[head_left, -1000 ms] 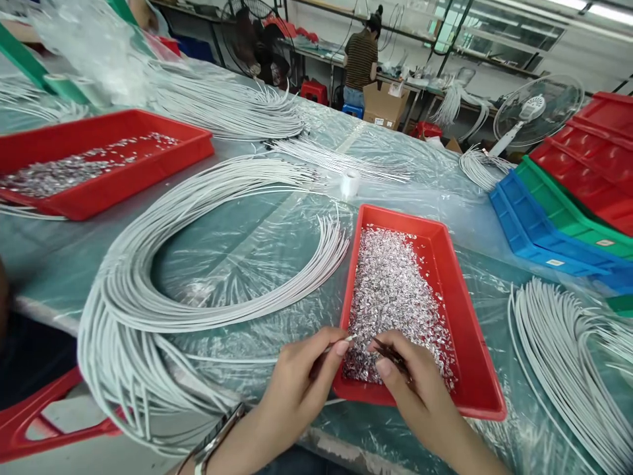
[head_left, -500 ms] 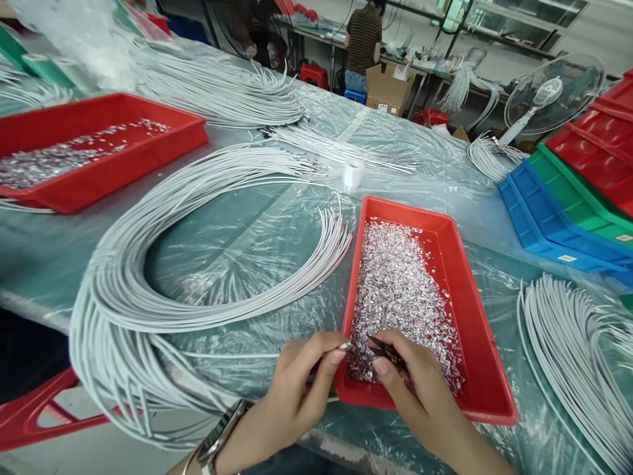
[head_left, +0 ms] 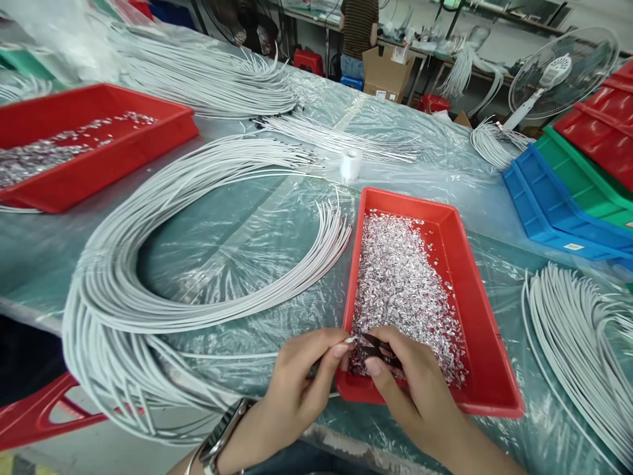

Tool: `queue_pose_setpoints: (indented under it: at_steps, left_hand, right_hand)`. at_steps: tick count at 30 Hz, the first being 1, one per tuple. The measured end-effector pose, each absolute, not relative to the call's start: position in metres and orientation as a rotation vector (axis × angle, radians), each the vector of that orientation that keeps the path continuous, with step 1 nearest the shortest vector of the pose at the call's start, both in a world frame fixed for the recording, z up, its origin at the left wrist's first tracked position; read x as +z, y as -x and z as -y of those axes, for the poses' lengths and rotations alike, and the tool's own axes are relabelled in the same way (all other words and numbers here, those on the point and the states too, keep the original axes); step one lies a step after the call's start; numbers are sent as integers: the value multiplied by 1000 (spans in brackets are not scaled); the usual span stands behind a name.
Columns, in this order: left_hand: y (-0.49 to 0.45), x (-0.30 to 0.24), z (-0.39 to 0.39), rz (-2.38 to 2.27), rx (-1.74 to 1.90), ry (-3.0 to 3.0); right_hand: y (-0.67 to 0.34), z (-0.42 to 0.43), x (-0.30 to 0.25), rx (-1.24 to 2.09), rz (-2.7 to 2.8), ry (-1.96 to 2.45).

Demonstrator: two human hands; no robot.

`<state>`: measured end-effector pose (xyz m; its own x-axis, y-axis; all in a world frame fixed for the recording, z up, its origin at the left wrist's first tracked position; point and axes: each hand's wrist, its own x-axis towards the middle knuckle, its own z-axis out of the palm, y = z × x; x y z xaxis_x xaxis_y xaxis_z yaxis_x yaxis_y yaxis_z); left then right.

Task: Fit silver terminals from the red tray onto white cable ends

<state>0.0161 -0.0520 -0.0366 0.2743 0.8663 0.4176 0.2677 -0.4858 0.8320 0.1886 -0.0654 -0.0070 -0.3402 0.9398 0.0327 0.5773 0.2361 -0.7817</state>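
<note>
One white cable tip (head_left: 351,340) sits over the near left edge of the red tray (head_left: 487,343), with the dark tool (head_left: 378,349) right beside it; best to keep the tip steady and bring the tool in square, clear of the skin. The left hand (head_left: 304,376) has its fingers pinched together on the cable near its tip; the right hand (head_left: 414,382) has its fingers curled round the tool. Whether tool and tip touch, I cannot tell.

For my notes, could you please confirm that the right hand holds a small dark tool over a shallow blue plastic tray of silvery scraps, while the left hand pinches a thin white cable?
Not quite: the head view shows the shallow plastic tray under the tool is red, not blue.
</note>
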Motion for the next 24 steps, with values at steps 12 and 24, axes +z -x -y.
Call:
queue_pose_setpoints:
  at_steps: [12, 24]
  left_hand:
    - [-14, -42, 54, -989, 1221, -1957]
    - [-12, -44, 56, -943, 1217, -1991]
  right_hand:
    - [-183, 65, -6, 978, 2008, 1402]
    - [-183, 65, -5, 997, 2008, 1360]
